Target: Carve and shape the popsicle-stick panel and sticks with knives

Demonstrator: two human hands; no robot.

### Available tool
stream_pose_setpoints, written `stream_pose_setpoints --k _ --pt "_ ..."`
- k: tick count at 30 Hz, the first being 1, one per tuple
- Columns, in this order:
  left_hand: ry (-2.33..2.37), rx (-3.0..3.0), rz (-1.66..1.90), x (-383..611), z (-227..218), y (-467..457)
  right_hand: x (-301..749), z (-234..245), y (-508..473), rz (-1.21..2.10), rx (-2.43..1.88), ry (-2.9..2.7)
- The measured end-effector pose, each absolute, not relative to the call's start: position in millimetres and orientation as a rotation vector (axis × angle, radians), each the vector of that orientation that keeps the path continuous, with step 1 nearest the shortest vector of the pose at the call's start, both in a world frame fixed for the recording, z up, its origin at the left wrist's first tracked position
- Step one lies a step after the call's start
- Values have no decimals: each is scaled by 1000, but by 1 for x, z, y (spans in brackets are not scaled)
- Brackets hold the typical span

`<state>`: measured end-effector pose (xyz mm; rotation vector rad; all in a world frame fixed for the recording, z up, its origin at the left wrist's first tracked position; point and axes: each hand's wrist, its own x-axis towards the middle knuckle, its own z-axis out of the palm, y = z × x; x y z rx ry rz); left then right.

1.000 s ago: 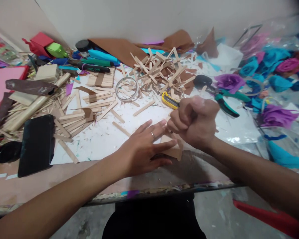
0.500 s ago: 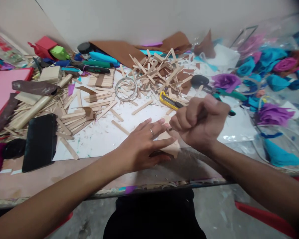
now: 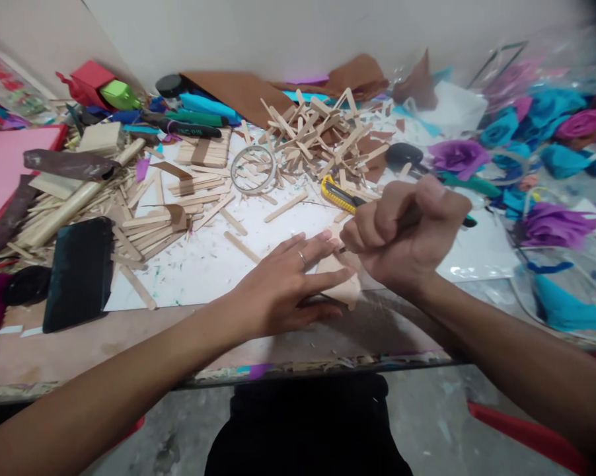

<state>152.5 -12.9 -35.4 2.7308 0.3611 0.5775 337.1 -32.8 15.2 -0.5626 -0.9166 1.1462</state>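
Note:
My left hand point(image 3: 283, 284) lies flat with its fingers spread, pressing down a small panel of wooden craft sticks point(image 3: 345, 289) near the table's front edge. A ring sits on one of its fingers. My right hand point(image 3: 407, 235) is a fist closed round a thin tool; only a dark tip shows below the fist, touching the panel by my left fingertips. A yellow utility knife point(image 3: 338, 194) lies just beyond the fist on the white sheet point(image 3: 199, 264).
A heap of cut craft sticks point(image 3: 318, 135) and brown felt lies at the back. A tape ring point(image 3: 253, 169), green-handled pliers point(image 3: 456, 184), a black phone point(image 3: 77, 272), stacked sticks point(image 3: 149, 228), and purple and blue fabric flowers point(image 3: 540, 132) surround the work spot.
My right fist has risen slightly and tilted back to the right while staying closed on the tool. My left hand stays flat on the panel. The view has shifted a little.

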Motion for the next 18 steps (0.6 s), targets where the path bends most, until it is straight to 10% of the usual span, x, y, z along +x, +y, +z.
stream_pose_setpoints --k 18 --pt "353 2732 642 152 -42 -13 347 17 -29 1112 -632 -1005"
